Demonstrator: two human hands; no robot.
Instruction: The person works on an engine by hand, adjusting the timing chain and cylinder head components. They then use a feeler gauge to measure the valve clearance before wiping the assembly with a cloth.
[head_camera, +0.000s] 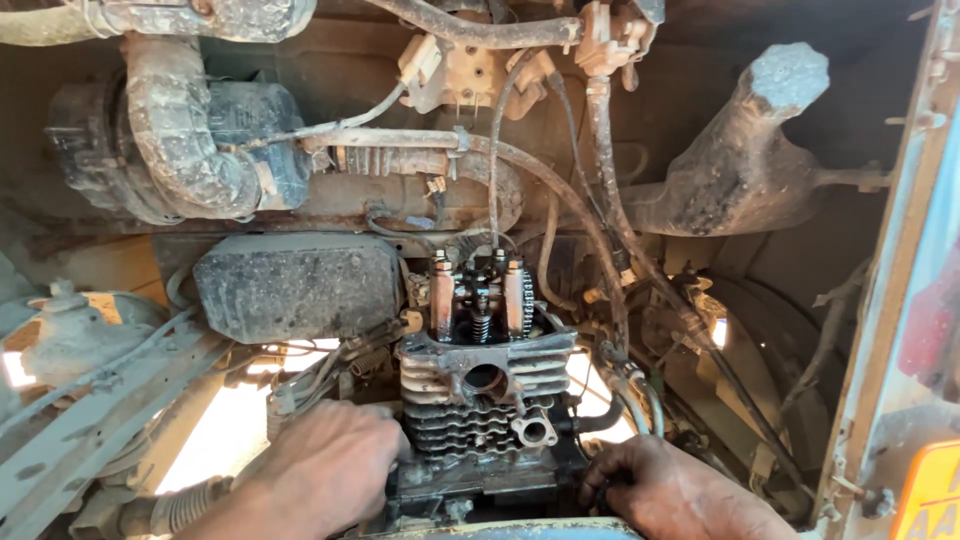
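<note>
An orange label (928, 495) with dark lettering sits at the lower right corner, on the blue painted panel (935, 250) well to the right of both hands. The left hand (335, 470) lies with its fingers curled against the left side of the finned engine cylinder (480, 420), at its base; what they close on is hidden. The right hand (670, 490) presses its bent fingers to the cylinder's lower right, seemingly around a dark hose (600, 420), though grime blurs it. Above the hands stand the exposed valve springs (482, 300); a dusty black box (295, 285) sits up and left. Both wrists are cut off by the frame's lower edge.
</note>
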